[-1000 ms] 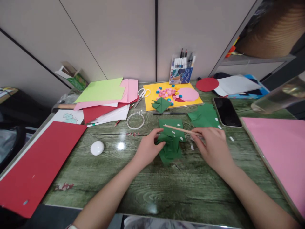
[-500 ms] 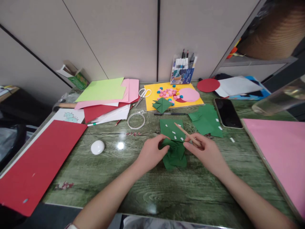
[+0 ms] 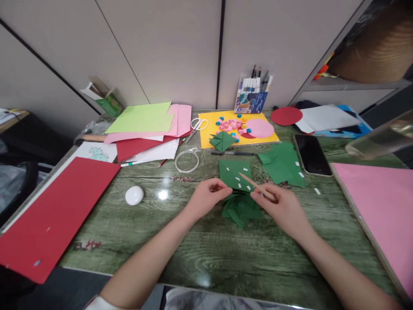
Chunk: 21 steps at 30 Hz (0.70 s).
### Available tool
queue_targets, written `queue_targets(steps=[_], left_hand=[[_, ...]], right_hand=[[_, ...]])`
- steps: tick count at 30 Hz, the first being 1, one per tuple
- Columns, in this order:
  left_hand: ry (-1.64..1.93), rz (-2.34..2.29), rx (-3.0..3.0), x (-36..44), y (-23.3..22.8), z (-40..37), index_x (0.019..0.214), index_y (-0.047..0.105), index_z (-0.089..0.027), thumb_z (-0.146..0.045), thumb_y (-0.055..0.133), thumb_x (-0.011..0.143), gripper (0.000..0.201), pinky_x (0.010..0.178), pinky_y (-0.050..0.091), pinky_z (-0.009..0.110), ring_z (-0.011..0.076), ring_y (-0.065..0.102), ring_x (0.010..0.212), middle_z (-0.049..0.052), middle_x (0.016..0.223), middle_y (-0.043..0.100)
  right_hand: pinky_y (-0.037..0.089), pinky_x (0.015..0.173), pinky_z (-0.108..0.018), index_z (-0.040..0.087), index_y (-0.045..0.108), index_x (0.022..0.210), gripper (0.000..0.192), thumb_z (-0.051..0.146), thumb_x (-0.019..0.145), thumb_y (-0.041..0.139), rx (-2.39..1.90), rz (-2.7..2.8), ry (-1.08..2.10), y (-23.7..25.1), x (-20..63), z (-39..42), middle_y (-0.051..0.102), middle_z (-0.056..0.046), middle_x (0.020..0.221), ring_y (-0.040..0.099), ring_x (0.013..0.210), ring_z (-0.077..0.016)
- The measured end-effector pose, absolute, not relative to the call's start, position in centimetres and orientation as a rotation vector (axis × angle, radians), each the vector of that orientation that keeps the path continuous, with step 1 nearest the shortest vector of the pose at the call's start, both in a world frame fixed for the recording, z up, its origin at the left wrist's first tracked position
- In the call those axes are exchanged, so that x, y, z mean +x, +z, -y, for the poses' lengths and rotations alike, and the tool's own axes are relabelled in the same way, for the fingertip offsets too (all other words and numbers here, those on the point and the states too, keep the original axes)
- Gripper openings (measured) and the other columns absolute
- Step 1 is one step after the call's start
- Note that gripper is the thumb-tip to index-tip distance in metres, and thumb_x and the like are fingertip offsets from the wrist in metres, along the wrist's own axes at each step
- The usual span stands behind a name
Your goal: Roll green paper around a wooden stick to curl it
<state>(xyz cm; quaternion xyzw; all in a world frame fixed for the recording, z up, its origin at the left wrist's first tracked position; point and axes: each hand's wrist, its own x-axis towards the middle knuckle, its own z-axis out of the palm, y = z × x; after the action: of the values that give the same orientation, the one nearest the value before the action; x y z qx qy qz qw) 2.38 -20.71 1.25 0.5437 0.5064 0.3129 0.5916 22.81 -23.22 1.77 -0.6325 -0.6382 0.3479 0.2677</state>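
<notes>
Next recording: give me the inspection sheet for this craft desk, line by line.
Surface: green wood-grain desk, glossy.
Job's things: folded green paper lying between the hands; wooden stick; green sheet with white bits behind.
Clutter: red sheet, paper stack, scissors, tape ring, white oval, yellow sheet, phone, pink board, marker pack.
Grippers: left hand pinched at the paper's edge; right hand holds the stick.
Cables: nothing seen.
Surroundings: grey partition panels; shelf on the right.

Bright, even overhead light; soft shadows. Glare spots on glossy green tabletop (image 3: 206, 258). Wide-angle bending at edges. Glass object (image 3: 380, 137) at right blurred.
</notes>
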Motion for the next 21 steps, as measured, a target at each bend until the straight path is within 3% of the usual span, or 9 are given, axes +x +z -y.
queue_targets(steps=[15,18,21], left_hand=[[0.594,-1.183,1.274,2.2,0.5,20.3,0.065,0.058,-0.015,-0.033,0.049,0.081,0.026,0.054,0.038,0.022,0.0110,0.051,0.055,-0.001,0.058,0.056],[0.745,-1.288,1.447,2.3,1.1,20.7,0.081,0.063,-0.016,-0.033,0.044,0.085,0.026,0.067,0.044,0.026,0.0144,0.056,0.070,0.003,0.075,0.063],[0.891,-1.310,1.692,2.7,2.1,21.6,0.095,0.062,-0.019,-0.034,0.055,0.079,0.023,0.080,0.044,0.031,0.0182,0.056,0.090,0.005,0.096,0.062]], right_hand=[[0.027,0.047,-0.023,0.019,0.059,0.069,0.027,0.044,0.077,0.054,-1.723,1.678,1.004,1.7,23.1,22.9,0.042,0.004,0.055,0.037,0.052,-0.0107],[0.028,0.046,-0.023,0.019,0.059,0.070,0.027,0.044,0.077,0.054,-1.726,1.693,1.019,1.8,23.1,23.0,0.044,0.004,0.055,0.038,0.051,-0.0105],[0.027,0.045,-0.022,0.019,0.058,0.069,0.025,0.043,0.078,0.053,-1.694,1.752,1.033,2.1,22.8,23.5,0.042,0.005,0.052,0.036,0.049,-0.0098]])
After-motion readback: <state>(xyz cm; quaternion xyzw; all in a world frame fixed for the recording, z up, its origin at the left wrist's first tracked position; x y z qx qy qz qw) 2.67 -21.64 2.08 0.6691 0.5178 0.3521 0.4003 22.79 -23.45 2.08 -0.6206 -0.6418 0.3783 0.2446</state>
